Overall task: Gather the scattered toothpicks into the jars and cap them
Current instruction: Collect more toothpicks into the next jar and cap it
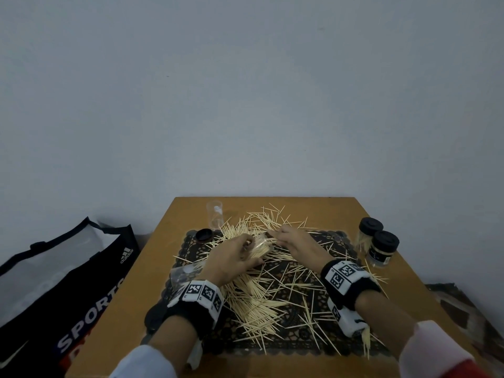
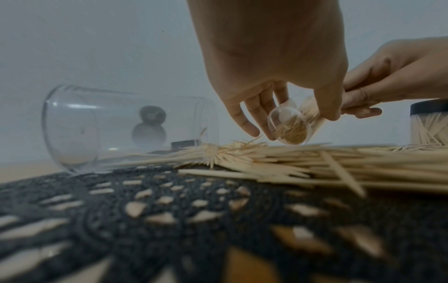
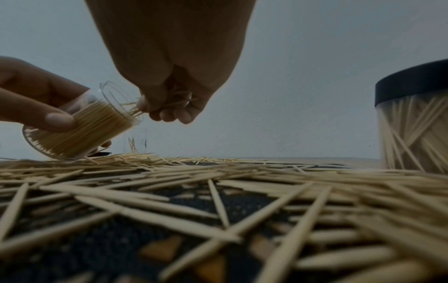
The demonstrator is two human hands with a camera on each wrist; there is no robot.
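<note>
Pale wooden toothpicks [image 1: 256,298], clear glossy plastic jar [image 3: 80,132], black openwork woven mat [image 2: 169,220], matt black lids [image 1: 370,224]

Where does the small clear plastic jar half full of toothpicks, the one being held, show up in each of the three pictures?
Head view: the small clear plastic jar lies tilted at centre, gripped by the left hand.
Left wrist view: centre right, bottom end facing the camera.
Right wrist view: left side, mouth towards the right hand, which pinches toothpicks.
Shared landmark: the black-lidded jar of toothpicks, at the right edge in both wrist views.

Two capped jars [image 1: 377,242], three open jars [image 1: 260,246], one loose lid [image 1: 204,235], countless toothpicks [image 1: 261,301]
</note>
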